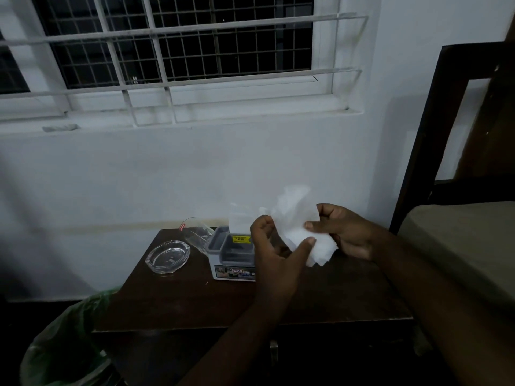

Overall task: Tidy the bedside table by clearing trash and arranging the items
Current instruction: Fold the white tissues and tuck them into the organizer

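A white tissue (pixel 299 227) is held up above the dark wooden bedside table (pixel 195 296). My right hand (pixel 345 232) pinches its right side; my left hand (pixel 276 249) touches its lower left with thumb and fingers. On the table stand a grey organiser box (pixel 232 256) with a yellow label and a white sheet sticking up from it. A clear glass ashtray (pixel 168 256) and a tilted clear glass (pixel 198 232) with a red sticker sit to the box's left.
A bin lined with a green plastic bag (pixel 69 338) stands on the floor at the table's left. A bed with a dark frame (pixel 434 135) and beige mattress (pixel 459 246) lies to the right. A white wall and a barred window are behind.
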A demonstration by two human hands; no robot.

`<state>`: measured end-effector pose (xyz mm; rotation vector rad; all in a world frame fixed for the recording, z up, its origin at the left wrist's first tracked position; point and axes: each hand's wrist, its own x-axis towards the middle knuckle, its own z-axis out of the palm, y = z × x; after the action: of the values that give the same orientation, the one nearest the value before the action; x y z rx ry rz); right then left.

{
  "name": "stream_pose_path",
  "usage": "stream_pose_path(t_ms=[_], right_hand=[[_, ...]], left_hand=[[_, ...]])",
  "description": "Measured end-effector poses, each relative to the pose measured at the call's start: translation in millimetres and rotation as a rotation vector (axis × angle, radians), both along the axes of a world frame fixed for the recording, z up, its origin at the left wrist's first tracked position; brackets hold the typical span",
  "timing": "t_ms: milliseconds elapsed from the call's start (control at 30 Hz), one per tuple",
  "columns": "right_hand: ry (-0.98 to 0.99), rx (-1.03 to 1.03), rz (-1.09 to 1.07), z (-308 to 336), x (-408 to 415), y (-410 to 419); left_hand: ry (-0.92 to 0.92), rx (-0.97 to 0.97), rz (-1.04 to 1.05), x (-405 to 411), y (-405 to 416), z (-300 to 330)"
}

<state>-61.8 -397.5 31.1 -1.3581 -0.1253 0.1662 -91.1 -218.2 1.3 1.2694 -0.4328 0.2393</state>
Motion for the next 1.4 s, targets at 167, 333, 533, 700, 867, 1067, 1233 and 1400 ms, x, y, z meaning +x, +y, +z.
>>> stream_pose_path(t_ms=[167, 333, 533, 700, 867, 1067, 1233, 1400], right_hand=[[-0.046, -0.024, -0.096, -2.8, 7.7, 27.5], [-0.126, -0.058, -0.178, -2.2, 16.9, 62.8], [-0.198, -0.169, -0.255, -5.5, 22.0, 100.3], [-0.223, -0.148, -0.344, -8.2, 25.3, 124.2], [-0.319, -0.221, -0.397, -6.7, 28.7, 143.9], [-0.367, -0.337, -0.221, -7.9, 31.5, 142.7], [-0.488, -0.610, -0.162, -17.1, 43.7, 139.0], [-0.658, -0.782, -0.195, -5.9, 64.2, 141.8]], left_hand=[[-0.050, 0.188, 0.161, 18.8, 24.5, 3.1], [-0.023, 0.153, 0.209, 28.9, 55.0, 10.3], [0.271, -0.073, 0.122, 35.0, 82.4, 18.7], [0.498, -0.226, 0.072, 36.9, 99.0, 20.4], [0.563, -0.216, 0.040, 43.5, 107.6, 20.0], [0.610, -0.055, -0.049, 55.3, 120.2, 30.3], [0.269, 0.550, 0.233, 71.5, 130.3, 34.0], [-0.192, 0.840, 0.583, 79.5, 127.6, 18.9]])
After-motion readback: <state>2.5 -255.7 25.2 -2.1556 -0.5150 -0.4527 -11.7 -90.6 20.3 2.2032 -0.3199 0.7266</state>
